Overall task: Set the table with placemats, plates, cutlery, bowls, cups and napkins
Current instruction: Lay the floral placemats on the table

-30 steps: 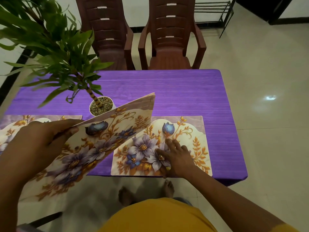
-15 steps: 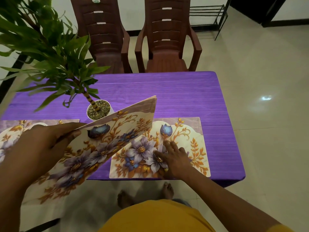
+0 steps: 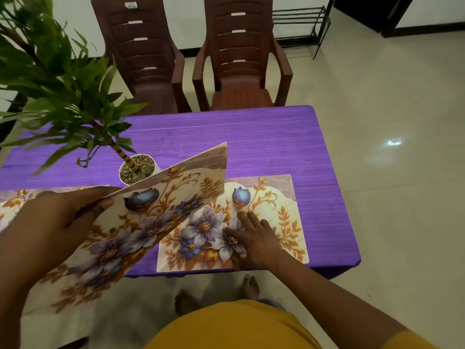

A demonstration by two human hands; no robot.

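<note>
Just behind held placemats point(image 3: 141, 222), potted plant point(image 3: 137, 168).

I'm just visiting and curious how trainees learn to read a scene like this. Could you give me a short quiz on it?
1. True or false: the right hand lies flat on the floral placemat at the purple table edge.
2. What does the left hand hold? A) plates B) a stack of placemats C) napkins
3. What stands behind the held stack?

Key: 1 true; 2 B; 3 the potted plant.
</note>
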